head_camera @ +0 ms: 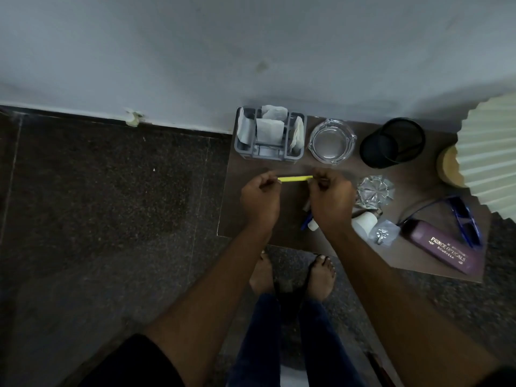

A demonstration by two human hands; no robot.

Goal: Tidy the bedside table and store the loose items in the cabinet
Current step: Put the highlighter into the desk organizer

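two hands are working over the brown bedside table (pixel 235 216); nearest, a purple spectacle case (pixel 444 248) is lying at its front right beside blue glasses (pixel 465 219); the left hand (pixel 261 196) and right hand (pixel 331 201) are each pinching one end of a thin yellow stick (pixel 295 178), holding it level above the tabletop; behind, a grey organiser (pixel 269 141), glass ashtray (pixel 332 141) and black mesh pen cup (pixel 392 143) are standing along the wall.

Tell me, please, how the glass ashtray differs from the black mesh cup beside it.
The glass ashtray is clear; the black mesh cup is dark. The ashtray is low and wide with a thick notched rim; the cup is taller with thin walls. Both are round, open-topped and stand at the back of the table.
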